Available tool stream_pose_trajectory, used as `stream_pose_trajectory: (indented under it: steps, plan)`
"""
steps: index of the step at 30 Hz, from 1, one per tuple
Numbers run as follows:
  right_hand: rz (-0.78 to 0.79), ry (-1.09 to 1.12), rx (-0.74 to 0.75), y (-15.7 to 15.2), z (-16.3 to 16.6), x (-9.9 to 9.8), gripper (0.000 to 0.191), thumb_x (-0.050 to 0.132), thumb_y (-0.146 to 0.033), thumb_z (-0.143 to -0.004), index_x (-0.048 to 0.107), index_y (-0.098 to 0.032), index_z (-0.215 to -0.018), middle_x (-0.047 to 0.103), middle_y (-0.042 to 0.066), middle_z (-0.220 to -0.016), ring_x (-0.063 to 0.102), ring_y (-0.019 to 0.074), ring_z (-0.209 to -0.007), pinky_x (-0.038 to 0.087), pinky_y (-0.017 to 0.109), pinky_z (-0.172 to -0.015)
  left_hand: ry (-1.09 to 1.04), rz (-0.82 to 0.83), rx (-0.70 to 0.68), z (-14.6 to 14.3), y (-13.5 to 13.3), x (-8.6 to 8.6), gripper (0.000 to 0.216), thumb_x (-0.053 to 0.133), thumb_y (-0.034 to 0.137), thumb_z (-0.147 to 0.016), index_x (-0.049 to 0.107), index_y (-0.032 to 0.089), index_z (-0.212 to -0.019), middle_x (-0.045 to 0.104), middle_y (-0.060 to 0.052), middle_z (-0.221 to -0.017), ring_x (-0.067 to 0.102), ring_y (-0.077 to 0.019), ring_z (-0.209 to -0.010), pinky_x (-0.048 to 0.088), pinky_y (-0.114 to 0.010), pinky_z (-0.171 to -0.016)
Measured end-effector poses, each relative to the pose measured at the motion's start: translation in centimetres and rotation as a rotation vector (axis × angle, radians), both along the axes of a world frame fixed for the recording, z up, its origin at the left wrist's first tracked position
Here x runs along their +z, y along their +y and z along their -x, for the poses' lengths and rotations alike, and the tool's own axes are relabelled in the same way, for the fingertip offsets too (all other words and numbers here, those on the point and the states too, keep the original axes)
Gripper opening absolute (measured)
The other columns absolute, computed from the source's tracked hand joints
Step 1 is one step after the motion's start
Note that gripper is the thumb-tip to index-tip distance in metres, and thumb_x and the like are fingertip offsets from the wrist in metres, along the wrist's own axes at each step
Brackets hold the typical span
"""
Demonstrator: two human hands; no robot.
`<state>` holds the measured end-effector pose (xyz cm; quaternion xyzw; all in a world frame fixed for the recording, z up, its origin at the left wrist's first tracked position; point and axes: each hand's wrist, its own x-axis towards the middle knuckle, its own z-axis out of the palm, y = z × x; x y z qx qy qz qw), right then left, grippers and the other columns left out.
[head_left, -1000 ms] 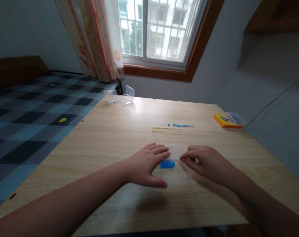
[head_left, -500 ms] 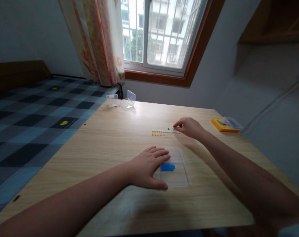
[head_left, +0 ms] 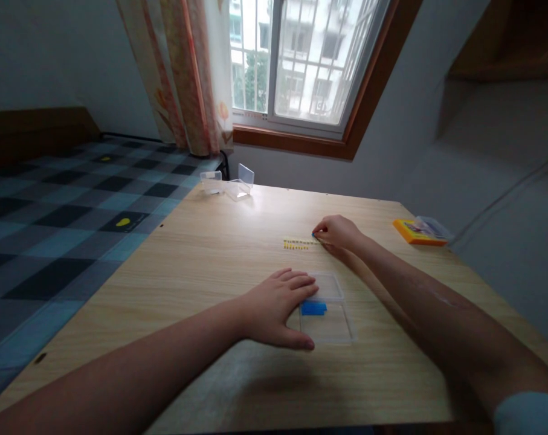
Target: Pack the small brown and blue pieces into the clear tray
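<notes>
My left hand [head_left: 278,308] lies with its fingers spread over the left side of an opened clear plastic box [head_left: 335,329]. Inside the box is a small stack of blue strips [head_left: 313,309]. Farther off, my right hand [head_left: 341,231] is pinched at the fingertips on a tiny blue piece [head_left: 314,234], just above the tabletop. Right below those fingers run rows of tiny yellow pieces [head_left: 295,245], with their right end partly hidden by the hand. The exact kind of these small pieces is too small to make out.
Two clear plastic boxes with raised lids, one of them a clear open box [head_left: 240,190], stand at the table's far left corner. An orange-yellow case [head_left: 419,232] with a clear lid lies by the right edge. A checked bed [head_left: 74,241] adjoins the left side.
My right hand has shifted slightly left along the rows, to where a separate tiny blue piece lay; its fingertips are now on it. My left hand stays on the box. The view has turned slightly.
</notes>
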<state>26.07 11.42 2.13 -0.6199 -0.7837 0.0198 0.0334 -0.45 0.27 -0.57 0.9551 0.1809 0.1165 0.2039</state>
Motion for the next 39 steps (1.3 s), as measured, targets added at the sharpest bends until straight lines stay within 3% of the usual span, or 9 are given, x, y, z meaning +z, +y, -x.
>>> stream_pose_trajectory:
  steps: [7, 11, 14, 17, 20, 23, 31, 39]
  plan:
    - [-0.075, -0.003, -0.013, -0.7, 0.9, 0.1, 0.027, 0.061, -0.029, -0.09, 0.084, -0.02, -0.101, 0.079, 0.009, -0.102, 0.068, 0.0213, -0.091, 0.044, 0.026, -0.073, 0.01, 0.001, -0.003, -0.1, 0.0, 0.3, 0.097, 0.071, 0.075, -0.078, 0.051, 0.014, -0.151, 0.049, -0.021, -0.158, 0.045, -0.0396, -0.147, 0.024, -0.056, -0.126]
    - [-0.122, 0.056, -0.007, -2.2, 0.6, 1.6, 0.026, 0.06, -0.028, -0.091, 0.083, -0.02, -0.102, 0.077, 0.008, -0.1, 0.066, 0.0199, -0.087, 0.044, 0.028, -0.073, 0.022, 0.007, 0.001, -0.1, 0.0, 0.3, 0.097, 0.068, 0.076, -0.08, 0.05, 0.014, -0.152, 0.048, -0.021, -0.158, 0.044, -0.0394, -0.148, 0.023, -0.056, -0.126]
    - [-0.143, 0.125, 0.04, -5.5, -0.3, 3.4, 0.024, 0.061, -0.028, -0.092, 0.083, -0.022, -0.102, 0.075, 0.006, -0.097, 0.065, 0.017, -0.085, 0.045, 0.027, -0.075, 0.023, 0.013, -0.002, 0.0, 0.0, 0.3, 0.098, 0.068, 0.077, -0.08, 0.05, 0.014, -0.152, 0.048, -0.021, -0.159, 0.043, -0.0396, -0.148, 0.024, -0.056, -0.126]
    - [-0.125, 0.318, 0.195, -10.6, -1.0, 4.6, 0.019, 0.064, -0.025, -0.089, 0.083, -0.023, -0.094, 0.073, 0.004, -0.086, 0.064, 0.0155, -0.077, 0.044, 0.027, -0.071, 0.022, 0.017, 0.0, -0.1, 0.0, 0.4, 0.098, 0.069, 0.078, -0.079, 0.05, 0.016, -0.153, 0.048, -0.02, -0.159, 0.043, -0.0395, -0.148, 0.024, -0.056, -0.126]
    - [0.076, 0.396, 0.273, -15.4, -1.0, 4.3, 0.018, 0.065, -0.022, -0.088, 0.082, -0.026, -0.09, 0.072, 0.001, -0.081, 0.064, 0.0145, -0.073, 0.044, 0.026, -0.069, 0.031, 0.016, 0.001, -0.1, 0.0, 0.4, 0.097, 0.068, 0.077, -0.08, 0.049, 0.016, -0.153, 0.048, -0.02, -0.159, 0.043, -0.0392, -0.148, 0.024, -0.056, -0.126]
    - [0.26, 0.364, 0.325, -18.1, -0.2, 3.3, 0.021, 0.065, -0.017, -0.086, 0.083, -0.027, -0.091, 0.074, 0.001, -0.083, 0.065, 0.0145, -0.074, 0.043, 0.026, -0.069, 0.04, 0.022, -0.001, -0.1, 0.0, 0.4, 0.098, 0.067, 0.077, -0.08, 0.049, 0.015, -0.153, 0.048, -0.02, -0.158, 0.044, -0.0403, -0.148, 0.025, -0.058, -0.125]
    - [0.22, 0.255, 0.348, -18.8, 0.8, 1.6, 0.021, 0.064, -0.014, -0.085, 0.082, -0.026, -0.083, 0.075, 0.001, -0.081, 0.065, 0.0153, -0.075, 0.038, 0.028, -0.068, 0.07, 0.026, 0.005, -0.2, 0.0, 0.8, 0.1, 0.069, 0.079, -0.079, 0.047, 0.018, -0.154, 0.047, -0.019, -0.16, 0.043, -0.0407, -0.148, 0.025, -0.059, -0.125]
    - [0.143, 0.308, 0.362, -19.0, 0.1, 1.6, 0.018, 0.065, -0.021, -0.092, 0.082, -0.025, -0.09, 0.075, 0.002, -0.083, 0.065, 0.0163, -0.075, 0.039, 0.029, -0.068, 0.074, 0.022, 0.002, -0.1, 0.0, 0.9, 0.099, 0.068, 0.079, -0.08, 0.047, 0.016, -0.154, 0.046, -0.02, -0.16, 0.042, -0.0403, -0.149, 0.024, -0.059, -0.126]
